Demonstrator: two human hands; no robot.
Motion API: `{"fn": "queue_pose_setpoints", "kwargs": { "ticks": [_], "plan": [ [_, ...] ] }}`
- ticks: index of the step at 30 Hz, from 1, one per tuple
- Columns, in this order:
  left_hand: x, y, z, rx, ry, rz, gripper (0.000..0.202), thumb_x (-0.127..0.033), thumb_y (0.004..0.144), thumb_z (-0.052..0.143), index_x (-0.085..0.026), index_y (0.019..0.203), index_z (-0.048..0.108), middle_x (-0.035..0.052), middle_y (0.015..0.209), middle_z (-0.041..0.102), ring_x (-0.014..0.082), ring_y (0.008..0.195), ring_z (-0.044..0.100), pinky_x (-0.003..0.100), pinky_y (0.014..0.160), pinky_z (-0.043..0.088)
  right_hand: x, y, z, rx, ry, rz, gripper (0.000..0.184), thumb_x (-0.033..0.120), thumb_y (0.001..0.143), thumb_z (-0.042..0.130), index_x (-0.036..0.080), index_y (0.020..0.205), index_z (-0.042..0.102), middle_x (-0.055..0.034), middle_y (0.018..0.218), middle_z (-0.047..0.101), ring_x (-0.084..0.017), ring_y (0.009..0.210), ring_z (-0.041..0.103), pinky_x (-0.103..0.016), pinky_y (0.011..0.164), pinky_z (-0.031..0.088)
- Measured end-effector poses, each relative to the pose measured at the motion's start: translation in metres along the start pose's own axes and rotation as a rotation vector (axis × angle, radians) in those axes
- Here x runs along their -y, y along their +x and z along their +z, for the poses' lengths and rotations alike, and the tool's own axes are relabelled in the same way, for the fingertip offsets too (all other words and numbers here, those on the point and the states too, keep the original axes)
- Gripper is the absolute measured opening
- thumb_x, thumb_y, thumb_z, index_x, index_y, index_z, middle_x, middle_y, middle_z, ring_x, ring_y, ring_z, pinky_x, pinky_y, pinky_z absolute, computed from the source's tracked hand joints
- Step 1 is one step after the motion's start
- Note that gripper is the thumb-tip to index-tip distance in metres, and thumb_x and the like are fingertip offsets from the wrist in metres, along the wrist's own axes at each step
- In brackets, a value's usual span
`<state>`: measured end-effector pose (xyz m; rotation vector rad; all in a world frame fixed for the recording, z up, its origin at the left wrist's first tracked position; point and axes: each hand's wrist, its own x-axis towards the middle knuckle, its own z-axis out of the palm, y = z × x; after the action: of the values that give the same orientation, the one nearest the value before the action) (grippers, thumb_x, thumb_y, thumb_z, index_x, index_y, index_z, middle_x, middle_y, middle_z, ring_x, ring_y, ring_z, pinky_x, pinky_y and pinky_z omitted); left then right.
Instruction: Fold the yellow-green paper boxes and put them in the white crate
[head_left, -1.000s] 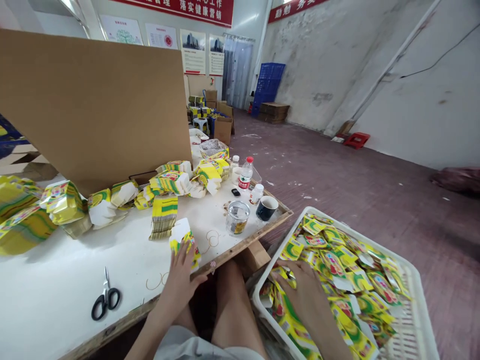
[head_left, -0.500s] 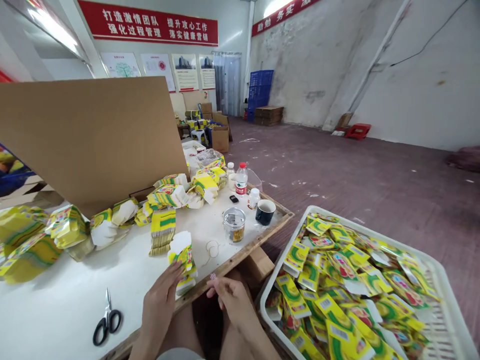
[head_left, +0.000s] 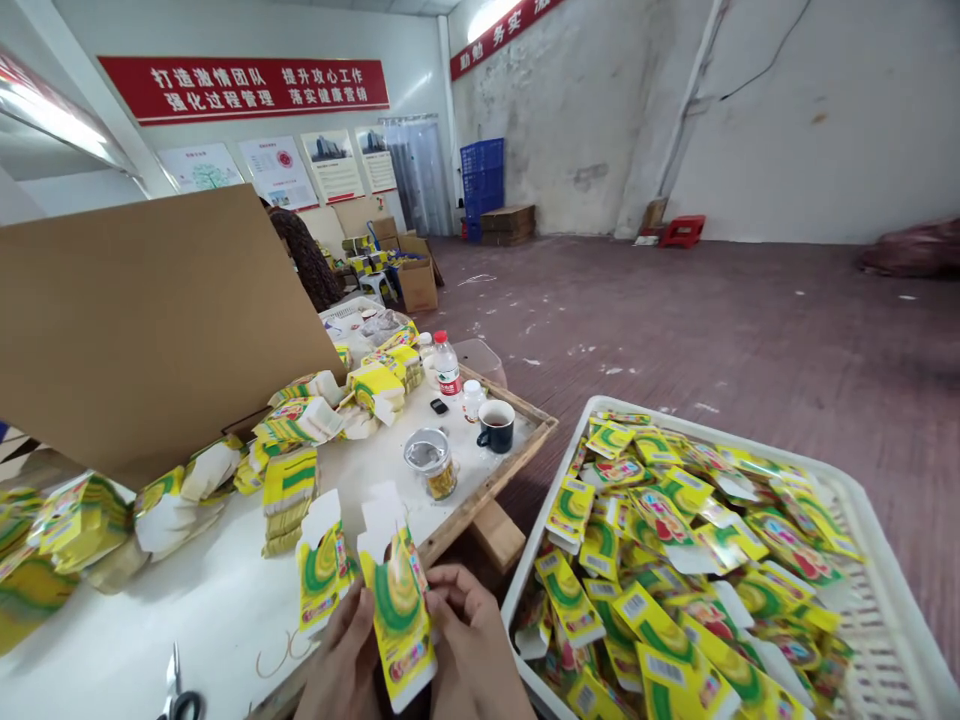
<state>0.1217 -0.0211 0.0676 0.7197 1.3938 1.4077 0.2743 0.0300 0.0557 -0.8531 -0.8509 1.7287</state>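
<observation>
A yellow and green cardboard box (head_left: 400, 620) with a raised white flap stands tilted between my hands, just over the table's front edge. My left hand (head_left: 341, 660) pinches its left side. On the opposite side, the thumb and fingers of my right hand (head_left: 469, 635) are closed on the edge. Right behind my left hand lies a small stack of flat matching boxes (head_left: 322, 570), white flaps pointing away. Thin rubber bands (head_left: 281, 652) rest on the table left of that hand. Black-handled scissors (head_left: 178, 695) are partly cut off at the bottom.
A white plastic crate (head_left: 517, 600) full of yellow boxes stands at my right. Bundled cartons (head_left: 289, 495) line the table. A glass jar (head_left: 435, 465), a dark mug (head_left: 496, 428) and a bottle (head_left: 448, 365) stand near its right edge. A cardboard sheet (head_left: 150, 330) rises behind; beyond it, a person (head_left: 304, 255).
My left hand has left the stack and now grips one box, with my right hand on its other side. The view has shifted to the right, and a person has appeared behind the cardboard.
</observation>
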Motion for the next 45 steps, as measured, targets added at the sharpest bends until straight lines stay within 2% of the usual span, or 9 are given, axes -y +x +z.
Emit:
{"fn": "queue_pose_setpoints", "kwargs": {
  "ticks": [5,11,18,23,26,31,36,41,45],
  "plan": [
    [-0.013,-0.002,0.026,0.16,-0.317,-0.297,0.029,-0.041,0.067,0.083,-0.024,0.089,0.078,0.007,0.102,0.079,0.0288,0.099,0.072,0.036,0.089,0.058,0.001,-0.006,-0.012,0.042,0.025,0.03,0.047,0.06,0.063,0.081,0.017,0.08,0.069,-0.0058,0.072,0.072,-0.023,0.073,0.068,-0.035,0.071,0.052],
    [-0.022,0.0,0.043,0.145,-0.232,-0.208,0.037,-0.04,0.063,0.086,-0.018,0.091,0.077,0.01,0.091,0.08,0.0286,0.094,0.073,0.036,0.085,0.058,0.008,-0.013,-0.014,-0.012,-0.242,-0.011,0.042,0.055,0.075,0.072,0.016,0.087,0.07,-0.0064,0.078,0.072,-0.02,0.069,0.063,-0.029,0.065,0.05],
    [-0.004,0.006,0.039,0.058,0.032,0.047,0.061,-0.042,0.071,0.08,-0.023,0.123,0.055,0.0079,0.096,0.079,0.0282,0.094,0.072,0.039,0.083,0.057,0.001,-0.015,-0.008,-0.106,-0.496,-0.185,0.029,0.047,0.085,0.062,0.019,0.077,0.063,0.0001,0.067,0.063,-0.016,0.061,0.055,-0.025,0.059,0.045],
    [-0.013,-0.003,0.035,0.158,-0.031,0.123,0.08,-0.039,0.078,0.074,-0.028,0.141,0.028,0.0124,0.113,0.073,0.0305,0.106,0.068,0.045,0.09,0.053,0.026,-0.019,-0.009,0.056,-0.46,-0.227,0.05,0.035,0.085,0.063,0.024,0.132,0.051,-0.005,0.101,0.067,-0.016,0.07,0.06,-0.027,0.068,0.049],
    [-0.025,-0.007,0.024,0.324,0.021,0.063,0.065,-0.036,0.081,0.071,-0.026,0.136,0.039,0.0134,0.116,0.07,0.0314,0.109,0.066,0.044,0.091,0.052,0.041,-0.02,-0.01,0.196,-0.437,-0.178,0.051,0.033,0.088,0.061,0.026,0.137,0.046,-0.0045,0.102,0.066,-0.017,0.077,0.06,-0.027,0.071,0.048],
    [-0.037,-0.014,0.01,0.543,-0.002,-0.054,0.038,-0.034,0.082,0.071,-0.024,0.115,0.056,0.0081,0.101,0.073,0.0257,0.091,0.07,0.033,0.075,0.052,0.054,-0.018,-0.008,0.26,-0.543,-0.168,0.019,0.038,0.092,0.055,0.02,0.095,0.063,0.0004,0.076,0.061,-0.015,0.07,0.056,-0.024,0.064,0.043],
    [-0.037,-0.015,0.003,0.549,-0.125,-0.099,0.085,-0.034,0.078,0.076,-0.03,0.146,0.026,0.0111,0.111,0.071,0.0278,0.098,0.069,0.037,0.08,0.052,0.05,-0.016,0.004,0.199,-0.6,-0.27,0.021,0.036,0.091,0.057,0.02,0.08,0.065,-0.003,0.079,0.063,-0.018,0.076,0.06,-0.027,0.07,0.046],
    [-0.035,-0.011,-0.004,0.501,-0.121,-0.088,0.054,-0.032,0.078,0.075,-0.024,0.126,0.051,0.011,0.105,0.073,0.0273,0.094,0.07,0.035,0.076,0.053,0.05,-0.014,0.012,0.002,-0.444,-0.245,0.028,0.041,0.088,0.06,0.022,0.109,0.062,-0.0033,0.084,0.066,-0.02,0.077,0.063,-0.029,0.071,0.051],
    [-0.034,-0.011,-0.004,0.42,-0.042,-0.014,0.047,-0.032,0.08,0.073,-0.023,0.122,0.054,0.0105,0.109,0.073,0.027,0.098,0.069,0.034,0.08,0.053,0.055,-0.015,0.012,0.183,-0.561,-0.076,0.03,0.035,0.085,0.061,0.018,0.11,0.066,0.0037,0.062,0.056,-0.014,0.058,0.054,-0.025,0.058,0.044]
  ]
}}
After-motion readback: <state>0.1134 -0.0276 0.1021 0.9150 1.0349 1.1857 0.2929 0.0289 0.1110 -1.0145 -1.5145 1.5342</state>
